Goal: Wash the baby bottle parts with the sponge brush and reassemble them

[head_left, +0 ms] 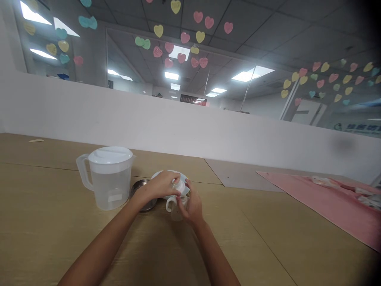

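My left hand [163, 184] reaches in from the left, its fingers closed round a small white lid-like piece [179, 186]. Just below it stands a small clear cup [176, 215] with a white handle on its left side. My right hand [193, 205] is curled at the cup's right side, with thumb and fingers at its upper part. Whether the white piece touches the cup's rim is hard to make out. Behind both hands lies a pale plate [156, 174], partly covered. A round metal bowl [149, 205] sits under my left wrist, beside the cup.
A large translucent pitcher [111, 184] with a lid and liquid inside stands on the left of the wooden table [253, 246]. At the right lies a pink cloth [321, 202] with crumpled plastic packs [367, 198]. A low white wall [178, 127] closes off the back.
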### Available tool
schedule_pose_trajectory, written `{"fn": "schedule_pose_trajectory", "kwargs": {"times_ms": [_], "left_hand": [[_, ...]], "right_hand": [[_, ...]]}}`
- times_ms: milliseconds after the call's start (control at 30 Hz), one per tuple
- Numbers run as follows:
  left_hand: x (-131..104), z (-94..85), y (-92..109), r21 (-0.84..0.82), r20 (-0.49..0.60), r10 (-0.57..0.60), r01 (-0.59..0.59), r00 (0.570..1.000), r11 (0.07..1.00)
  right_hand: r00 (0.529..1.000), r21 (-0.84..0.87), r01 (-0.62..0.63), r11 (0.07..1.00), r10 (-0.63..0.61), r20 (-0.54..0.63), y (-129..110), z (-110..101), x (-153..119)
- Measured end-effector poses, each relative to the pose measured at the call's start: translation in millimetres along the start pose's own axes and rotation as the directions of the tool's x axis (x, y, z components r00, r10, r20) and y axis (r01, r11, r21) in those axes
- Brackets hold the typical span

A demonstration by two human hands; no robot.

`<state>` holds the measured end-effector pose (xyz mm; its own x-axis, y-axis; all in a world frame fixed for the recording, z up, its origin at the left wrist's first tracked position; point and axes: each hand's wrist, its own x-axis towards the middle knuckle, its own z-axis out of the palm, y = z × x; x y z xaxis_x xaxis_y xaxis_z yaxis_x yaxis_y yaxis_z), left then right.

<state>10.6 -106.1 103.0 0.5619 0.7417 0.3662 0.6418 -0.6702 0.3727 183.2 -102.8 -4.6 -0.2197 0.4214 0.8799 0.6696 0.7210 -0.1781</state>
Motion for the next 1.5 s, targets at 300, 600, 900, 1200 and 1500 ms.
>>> {"fn": "schedule_pose_trajectory", "kwargs": {"times_ms": [300,600,900,1200,1500], "left_hand": [[0,1.2,3,-0.216,0.097,0.027,-0.005,0.995,0.976],[-1,-8.8,-12,-0.341,0.111,0.035,0.005,0.993,0.94],[1,-12.9,-20,-0.152,-0.127,-0.057,0.038,0.99,0.988],[9,22.5,-54,0.244,0.042,-0.218,0.202,0.975,0.949],[9,12.5,-17,0.036,-0.033,0.025,-0.024,0.999,0.999]], "right_hand": [[0.994,-0.051,0.085,0.995,-0.088,-0.062,-6,2,4],[0.969,-0.082,0.157,0.984,-0.169,-0.179,-9,5,3],[0.965,-0.055,0.166,0.985,-0.174,-0.194,-5,1,0],[0.966,-0.093,0.117,0.989,-0.135,-0.221,-2,1,-1],[0.931,-0.144,0.071,0.987,-0.118,-0.346,-5,3,7]]}}
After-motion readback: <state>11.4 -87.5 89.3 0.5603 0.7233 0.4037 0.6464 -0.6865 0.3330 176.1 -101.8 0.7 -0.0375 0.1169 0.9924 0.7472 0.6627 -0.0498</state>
